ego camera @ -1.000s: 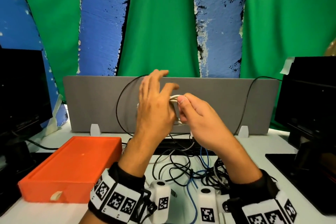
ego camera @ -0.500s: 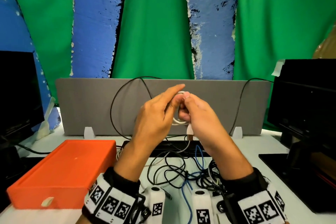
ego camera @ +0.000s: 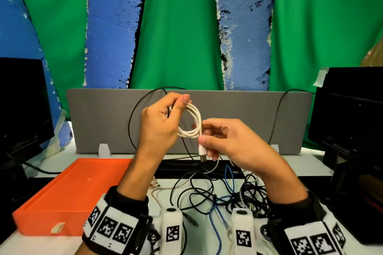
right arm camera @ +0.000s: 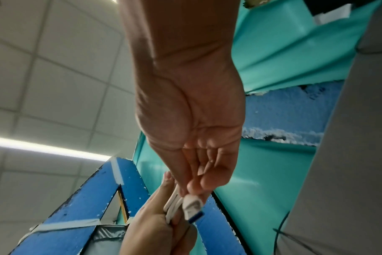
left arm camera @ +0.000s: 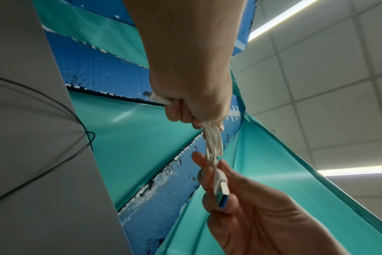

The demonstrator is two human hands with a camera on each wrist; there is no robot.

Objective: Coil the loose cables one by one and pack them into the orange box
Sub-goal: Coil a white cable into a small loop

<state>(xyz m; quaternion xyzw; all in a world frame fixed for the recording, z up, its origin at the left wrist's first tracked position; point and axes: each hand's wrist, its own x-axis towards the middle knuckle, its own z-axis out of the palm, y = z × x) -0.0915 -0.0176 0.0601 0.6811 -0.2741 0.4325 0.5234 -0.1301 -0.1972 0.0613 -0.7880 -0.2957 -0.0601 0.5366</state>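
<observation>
A white USB cable (ego camera: pixel 193 122) is wound into a small coil held up in front of the grey divider. My left hand (ego camera: pixel 163 122) grips the coil's upper left side, fingers curled round the strands (left arm camera: pixel 212 138). My right hand (ego camera: pixel 223 141) pinches the cable just above its USB plug (ego camera: pixel 202 154), which points down; the plug (left arm camera: pixel 221 189) shows a blue insert (right arm camera: pixel 195 218). The orange box (ego camera: pixel 68 194) lies on the table at the lower left, below the hands. A tangle of loose black, blue and white cables (ego camera: pixel 217 194) lies on the table under my wrists.
A grey divider panel (ego camera: pixel 103 122) stands across the back of the table with black cables looped over it. Dark monitors stand at the left (ego camera: pixel 20 105) and right (ego camera: pixel 352 109). A black strip (ego camera: pixel 182 166) lies behind the cable tangle.
The hands have drawn slightly apart, showing the white coil between them. The left hand's fingers have curled round the coil, and the right hand has slid down to the plug end.
</observation>
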